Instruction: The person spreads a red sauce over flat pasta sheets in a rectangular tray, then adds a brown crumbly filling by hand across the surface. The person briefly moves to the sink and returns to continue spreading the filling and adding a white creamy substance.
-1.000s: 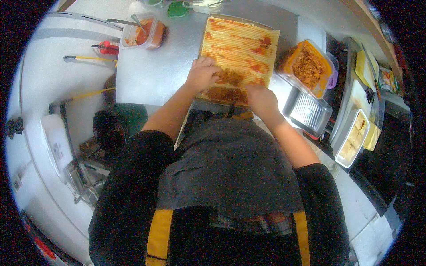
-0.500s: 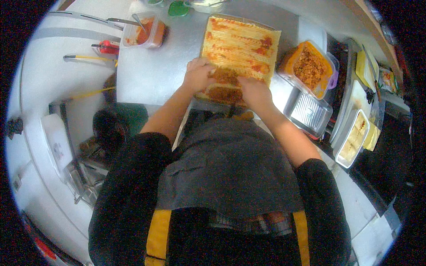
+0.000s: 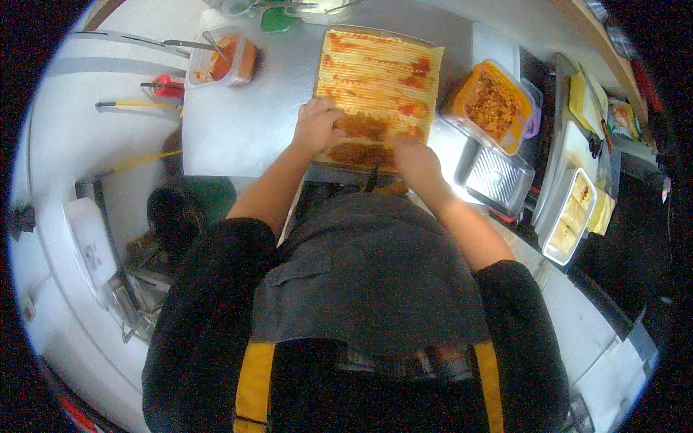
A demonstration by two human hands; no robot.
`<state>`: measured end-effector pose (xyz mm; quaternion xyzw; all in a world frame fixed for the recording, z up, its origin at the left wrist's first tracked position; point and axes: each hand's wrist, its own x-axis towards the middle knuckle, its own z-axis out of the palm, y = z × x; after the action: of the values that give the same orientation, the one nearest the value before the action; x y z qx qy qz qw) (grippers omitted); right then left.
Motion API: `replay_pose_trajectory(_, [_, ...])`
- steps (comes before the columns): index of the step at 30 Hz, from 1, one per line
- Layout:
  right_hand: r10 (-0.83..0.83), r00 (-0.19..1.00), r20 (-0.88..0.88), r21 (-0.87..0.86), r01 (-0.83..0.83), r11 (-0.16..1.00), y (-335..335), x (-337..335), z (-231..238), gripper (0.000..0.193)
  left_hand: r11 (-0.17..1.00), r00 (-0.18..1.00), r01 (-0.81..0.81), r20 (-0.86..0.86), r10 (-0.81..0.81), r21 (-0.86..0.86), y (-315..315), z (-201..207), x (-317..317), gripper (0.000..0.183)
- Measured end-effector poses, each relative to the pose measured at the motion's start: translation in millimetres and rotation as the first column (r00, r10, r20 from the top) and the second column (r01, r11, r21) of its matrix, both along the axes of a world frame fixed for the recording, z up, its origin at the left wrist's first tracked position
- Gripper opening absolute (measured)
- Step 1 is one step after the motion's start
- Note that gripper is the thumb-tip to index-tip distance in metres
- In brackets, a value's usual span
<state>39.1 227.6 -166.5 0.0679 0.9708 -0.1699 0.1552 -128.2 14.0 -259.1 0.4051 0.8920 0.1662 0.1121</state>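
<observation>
A tray [image 3: 382, 29] sits against the near edge of the tabletop [image 3: 245, 137], about midway between its left and right edges. Ridged yellow pasta sheets [image 3: 375, 72], streaked with red sauce, cover most of it; toward its near side lie brown bands of minced filling [image 3: 361, 128].

The left hand [image 3: 316, 126] rests at the tray's left edge, fingers bent inward over the pasta and filling. The right hand [image 3: 419, 164] is at the tray's near right corner, its fingers curled down and partly hidden. Whether either hand is pinching anything, I cannot tell.

Near the tabletop's far left corner stands a clear tub [image 3: 234, 81] of red sauce with a spoon [image 3: 214, 43] leaning in it. A green lid [image 3: 276, 20] lies by the far edge. Toward the right edge is a larger plastic tub [image 3: 468, 115] of minced filling, with a clear, ridged container [image 3: 500, 182] just nearer the person. Farther right, past the tabletop, a white dish [image 3: 557, 258] holds pale pieces [image 3: 574, 213].
</observation>
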Motion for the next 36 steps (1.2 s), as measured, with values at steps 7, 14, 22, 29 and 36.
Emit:
replay_pose_trajectory(7, [0.017,0.997,-0.07,0.027,-0.015,1.0,14.8,9.8,6.7,0.024,0.991,0.998,0.003,-0.06,0.006,0.137,7.2,-5.9,6.1,0.046])
replay_pose_trajectory(14, [-0.342,0.912,-0.225,-0.251,0.284,0.925,77.4,52.0,88.2,0.036,0.987,0.998,-0.035,-0.052,0.044,0.154,2.3,10.9,9.4,0.046])
replay_pose_trajectory(22, [-0.332,0.925,-0.183,0.143,0.359,0.922,199.2,65.3,112.8,0.032,0.986,0.976,-0.126,-0.167,0.143,0.111,-13.2,31.1,20.3,0.039])
replay_pose_trajectory(29, [-0.08,0.997,0.005,0.15,0.078,0.986,220.4,55.2,95.1,0.03,0.976,0.973,-0.179,-0.128,0.194,0.121,-37.3,42.9,35.1,0.039])
replay_pose_trajectory(36, [-0.134,0.99,0.052,-0.205,0.142,0.968,243.3,36.1,82.4,0.031,0.963,0.954,-0.2,-0.186,0.233,0.182,-59.5,28.7,47.7,0.037])
